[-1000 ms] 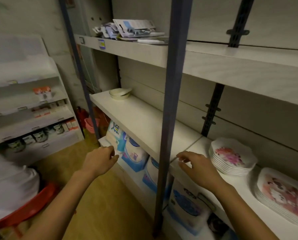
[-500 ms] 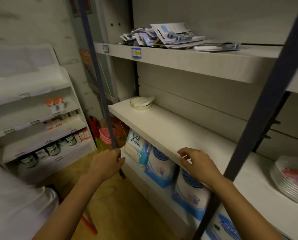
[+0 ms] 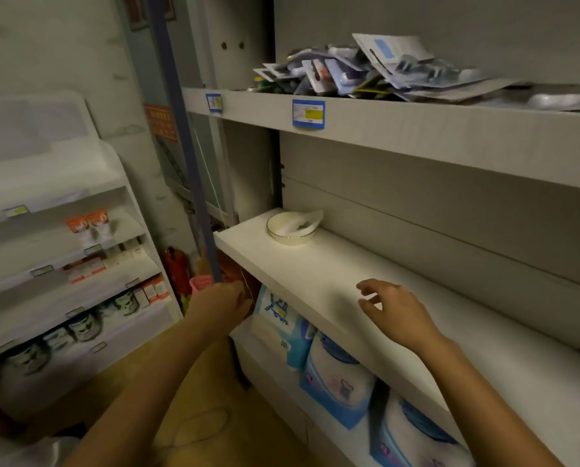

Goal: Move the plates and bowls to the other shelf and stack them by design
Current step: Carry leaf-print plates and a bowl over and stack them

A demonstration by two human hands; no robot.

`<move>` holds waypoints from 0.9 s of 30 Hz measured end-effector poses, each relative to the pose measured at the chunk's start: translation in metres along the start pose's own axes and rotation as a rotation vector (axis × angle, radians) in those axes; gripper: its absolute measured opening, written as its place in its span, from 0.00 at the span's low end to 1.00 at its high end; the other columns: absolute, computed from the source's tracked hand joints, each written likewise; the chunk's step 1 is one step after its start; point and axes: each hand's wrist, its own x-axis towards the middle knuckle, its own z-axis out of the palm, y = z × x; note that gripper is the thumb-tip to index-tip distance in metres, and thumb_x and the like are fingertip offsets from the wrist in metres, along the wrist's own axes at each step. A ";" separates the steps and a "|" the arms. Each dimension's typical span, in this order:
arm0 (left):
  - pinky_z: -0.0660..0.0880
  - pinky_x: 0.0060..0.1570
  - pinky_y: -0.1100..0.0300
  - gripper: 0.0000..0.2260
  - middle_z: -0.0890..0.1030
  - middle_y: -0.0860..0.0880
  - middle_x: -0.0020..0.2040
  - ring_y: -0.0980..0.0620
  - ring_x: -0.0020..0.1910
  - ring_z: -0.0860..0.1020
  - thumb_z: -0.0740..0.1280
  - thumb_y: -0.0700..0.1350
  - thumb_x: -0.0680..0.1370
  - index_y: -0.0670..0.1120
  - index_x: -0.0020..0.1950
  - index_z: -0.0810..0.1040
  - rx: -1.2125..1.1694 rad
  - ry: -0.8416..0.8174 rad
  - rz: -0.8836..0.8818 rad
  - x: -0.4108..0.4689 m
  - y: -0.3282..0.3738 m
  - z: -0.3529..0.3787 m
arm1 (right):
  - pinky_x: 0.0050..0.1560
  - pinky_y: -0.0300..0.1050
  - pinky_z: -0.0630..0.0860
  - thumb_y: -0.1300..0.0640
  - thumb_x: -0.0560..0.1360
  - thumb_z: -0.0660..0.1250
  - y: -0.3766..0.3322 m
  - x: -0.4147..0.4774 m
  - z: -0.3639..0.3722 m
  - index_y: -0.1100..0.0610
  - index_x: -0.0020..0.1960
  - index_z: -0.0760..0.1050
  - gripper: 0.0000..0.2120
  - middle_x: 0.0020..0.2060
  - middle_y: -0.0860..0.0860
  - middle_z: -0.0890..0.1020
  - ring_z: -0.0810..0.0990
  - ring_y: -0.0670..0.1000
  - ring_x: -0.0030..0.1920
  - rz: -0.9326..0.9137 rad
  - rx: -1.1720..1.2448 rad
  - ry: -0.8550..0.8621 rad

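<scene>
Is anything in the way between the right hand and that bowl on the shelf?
No. Only bare shelf lies between the right hand and the bowl; nothing visible blocks the reach.

Bowl point(image 3: 291, 228) at shelf's point(image 3: 322, 278) far left end, packets point(image 3: 336, 379) on the tier below.

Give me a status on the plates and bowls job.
Done: one cream bowl sits at the far end of the middle shelf, with a white piece leaning inside it; no stack is built. In hand: nothing. The right hand hovers open above the shelf, and the left hand carries no dish. Left: apparently most of it, though no plates show in this view.
</scene>
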 end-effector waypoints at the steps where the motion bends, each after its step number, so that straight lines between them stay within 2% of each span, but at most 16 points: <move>1: 0.78 0.53 0.56 0.13 0.80 0.47 0.50 0.49 0.49 0.80 0.58 0.50 0.80 0.44 0.55 0.76 0.003 0.005 0.010 0.017 -0.006 -0.002 | 0.55 0.45 0.75 0.51 0.78 0.60 -0.004 0.016 0.002 0.50 0.66 0.70 0.17 0.61 0.47 0.78 0.79 0.47 0.56 0.008 0.007 0.011; 5: 0.78 0.51 0.58 0.13 0.77 0.49 0.44 0.51 0.45 0.78 0.56 0.51 0.80 0.45 0.55 0.75 0.032 0.015 0.044 0.081 -0.034 -0.006 | 0.55 0.46 0.76 0.50 0.78 0.59 -0.017 0.075 0.013 0.50 0.65 0.71 0.16 0.59 0.48 0.79 0.79 0.49 0.56 0.040 -0.006 0.015; 8: 0.76 0.55 0.58 0.14 0.79 0.48 0.49 0.53 0.44 0.75 0.55 0.51 0.81 0.45 0.58 0.74 0.013 0.003 0.082 0.125 -0.053 -0.008 | 0.55 0.48 0.77 0.50 0.78 0.59 -0.023 0.115 0.023 0.50 0.65 0.71 0.16 0.59 0.48 0.80 0.79 0.50 0.56 0.076 -0.012 0.016; 11: 0.77 0.52 0.60 0.14 0.80 0.47 0.50 0.54 0.43 0.75 0.55 0.52 0.80 0.45 0.57 0.74 0.023 -0.021 0.110 0.162 -0.068 -0.004 | 0.54 0.48 0.77 0.50 0.78 0.59 -0.028 0.141 0.030 0.50 0.64 0.72 0.16 0.59 0.48 0.80 0.79 0.51 0.55 0.115 -0.032 -0.009; 19: 0.75 0.55 0.57 0.13 0.72 0.51 0.43 0.53 0.43 0.73 0.56 0.52 0.80 0.44 0.54 0.73 0.052 -0.068 0.243 0.266 -0.094 0.005 | 0.55 0.48 0.76 0.50 0.78 0.58 -0.034 0.214 0.048 0.51 0.62 0.74 0.15 0.58 0.48 0.80 0.79 0.52 0.57 0.291 -0.039 0.005; 22: 0.75 0.52 0.56 0.14 0.72 0.51 0.41 0.50 0.45 0.76 0.57 0.53 0.79 0.44 0.53 0.74 0.049 -0.078 0.291 0.311 -0.102 0.012 | 0.53 0.49 0.77 0.49 0.79 0.56 -0.034 0.244 0.061 0.53 0.56 0.77 0.15 0.54 0.51 0.82 0.79 0.54 0.54 0.385 -0.044 0.022; 25: 0.73 0.50 0.58 0.12 0.72 0.52 0.37 0.52 0.42 0.74 0.58 0.51 0.80 0.44 0.48 0.74 -0.010 -0.114 0.356 0.347 -0.110 0.019 | 0.49 0.48 0.76 0.46 0.79 0.53 -0.036 0.275 0.073 0.54 0.46 0.77 0.17 0.49 0.54 0.83 0.80 0.57 0.50 0.501 -0.040 0.022; 27: 0.75 0.51 0.57 0.13 0.75 0.49 0.39 0.50 0.43 0.76 0.58 0.51 0.80 0.43 0.50 0.75 -0.012 -0.130 0.383 0.365 -0.115 0.023 | 0.47 0.47 0.73 0.44 0.79 0.51 -0.038 0.294 0.081 0.53 0.45 0.75 0.19 0.49 0.55 0.82 0.80 0.57 0.52 0.579 -0.064 -0.002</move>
